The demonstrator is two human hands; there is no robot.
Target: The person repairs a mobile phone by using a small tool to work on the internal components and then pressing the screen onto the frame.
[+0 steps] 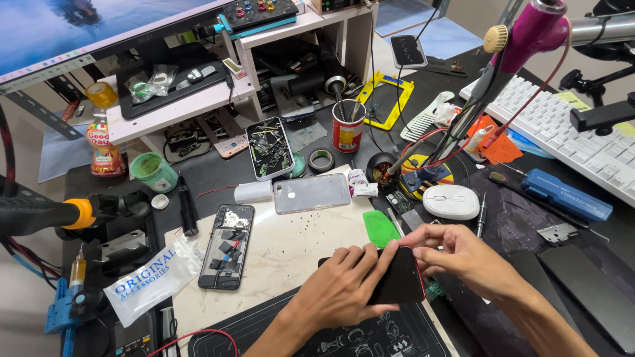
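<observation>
Both hands are on a dark phone with a red rim (399, 277), holding it just above the pale work mat (291, 254) at the near edge of the desk (522, 225). The left hand (344, 287) lies over the phone's left part, fingers spread flat on its face and thumb curled under, so it is closed on the phone; the right hand (456, 254) pinches the far upper corner between fingertips and thumb. The phone looks thin, rigid and light, with a glossy face that is likely slippery and easy to crack, so to my eye the rim and corners are the safer places to grip, not the glass. Just beyond the fingers lies a green plastic card (381, 228), and past it a clear phone case (311, 193). To the left of the left hand an opened phone (227, 246) lies with its insides showing, and further left a white accessory bag (151, 277). Beyond the right hand sits a white mouse (450, 201), with a red tin of tools (347, 127) further back and a white keyboard (562, 129) away to the right. A screwdriver (481, 215) rests close by the right hand, and small loose parts crowd the mat, leaving little free room.
</observation>
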